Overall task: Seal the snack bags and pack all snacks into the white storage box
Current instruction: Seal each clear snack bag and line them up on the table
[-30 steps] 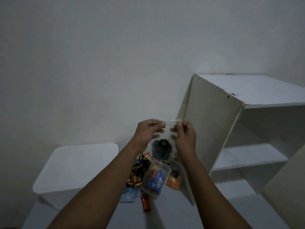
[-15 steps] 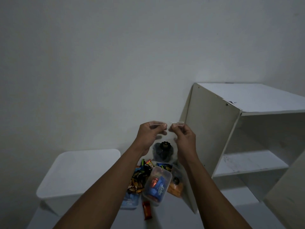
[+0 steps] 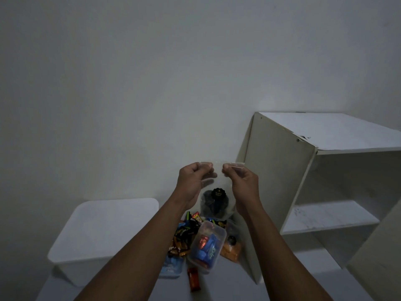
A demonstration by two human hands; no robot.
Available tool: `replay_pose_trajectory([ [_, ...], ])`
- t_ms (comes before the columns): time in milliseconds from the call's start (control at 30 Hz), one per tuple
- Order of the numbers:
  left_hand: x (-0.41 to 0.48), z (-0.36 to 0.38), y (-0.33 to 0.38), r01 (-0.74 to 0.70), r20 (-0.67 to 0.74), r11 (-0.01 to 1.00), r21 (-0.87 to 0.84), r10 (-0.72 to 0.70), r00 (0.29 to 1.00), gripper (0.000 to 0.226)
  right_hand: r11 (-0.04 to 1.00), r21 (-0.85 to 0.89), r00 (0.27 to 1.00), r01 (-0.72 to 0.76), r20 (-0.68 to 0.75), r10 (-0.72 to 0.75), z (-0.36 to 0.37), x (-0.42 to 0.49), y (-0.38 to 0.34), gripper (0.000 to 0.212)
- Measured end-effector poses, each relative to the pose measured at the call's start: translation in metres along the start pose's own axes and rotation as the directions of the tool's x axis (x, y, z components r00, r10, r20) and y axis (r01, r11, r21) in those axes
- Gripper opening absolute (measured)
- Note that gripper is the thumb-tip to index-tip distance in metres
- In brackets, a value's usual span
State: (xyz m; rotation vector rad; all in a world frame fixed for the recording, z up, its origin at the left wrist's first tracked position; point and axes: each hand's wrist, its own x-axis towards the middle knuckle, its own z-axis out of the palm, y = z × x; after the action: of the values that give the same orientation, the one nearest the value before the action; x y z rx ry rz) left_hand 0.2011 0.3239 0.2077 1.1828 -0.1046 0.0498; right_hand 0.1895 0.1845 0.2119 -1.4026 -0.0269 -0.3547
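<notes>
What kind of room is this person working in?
Probably a plain room at home, though it is dim and I cannot be sure. An open white shelf unit stands by a bare wall, with a white storage box and loose snacks on the surface below.

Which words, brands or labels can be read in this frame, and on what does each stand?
"Kalee", uncertain: blue packet in the clear tub.
Gold print on the black round label of the clear bag: too small to read.
White letters on the dark wrappers: blurred, unreadable.
Orange bar: no legible text.
</notes>
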Motion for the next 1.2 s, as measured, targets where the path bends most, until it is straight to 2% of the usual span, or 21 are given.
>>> replay_pose_trajectory([
  [133,0.003,-0.002,0.0,0.009,0.014,0.999,-0.031,-0.008,1.0,0.011,1.0,0.008,0.999,-0.015,0.042,0.015,0.0,0.003,-0.003,0.008],
  [267,0.005,-0.005,0.0,0.015,0.05,1.0,-0.019,-0.014,0.999,0.011,0.998,-0.057,0.995,-0.025,0.099,0.03,0.002,0.006,-0.004,0.008],
  [333,0.004,-0.004,-0.001,0.002,0.035,1.0,-0.024,-0.001,0.999,0.009,0.999,-0.029,0.997,-0.034,0.062,0.035,0.004,0.007,-0.002,0.003],
  [500,0.003,-0.004,-0.003,-0.002,-0.045,0.997,-0.083,-0.002,0.999,0.013,0.999,-0.004,0.998,-0.034,0.057,0.035,0.01,0.004,0.001,0.009],
  [700,0.002,-0.011,-0.001,0.029,0.042,0.993,-0.118,-0.025,0.999,0.019,0.991,0.078,0.983,-0.111,0.158,0.098,0.008,0.004,0.001,0.022],
  [900,0.0,-0.011,-0.003,-0.008,0.002,0.999,-0.032,0.008,1.0,0.012,0.993,0.066,0.995,-0.094,0.048,0.091,0.014,0.002,0.002,0.014],
  [1067,0.001,-0.014,-0.001,0.004,-0.061,0.986,-0.169,-0.014,0.998,0.009,0.998,0.034,0.996,-0.061,0.066,0.058,0.018,0.001,0.001,0.006],
  [1200,0.001,-0.014,-0.003,-0.009,-0.056,0.989,-0.145,0.001,0.998,0.01,0.997,0.012,0.994,-0.072,0.083,0.07,0.019,0.002,0.005,0.008],
])
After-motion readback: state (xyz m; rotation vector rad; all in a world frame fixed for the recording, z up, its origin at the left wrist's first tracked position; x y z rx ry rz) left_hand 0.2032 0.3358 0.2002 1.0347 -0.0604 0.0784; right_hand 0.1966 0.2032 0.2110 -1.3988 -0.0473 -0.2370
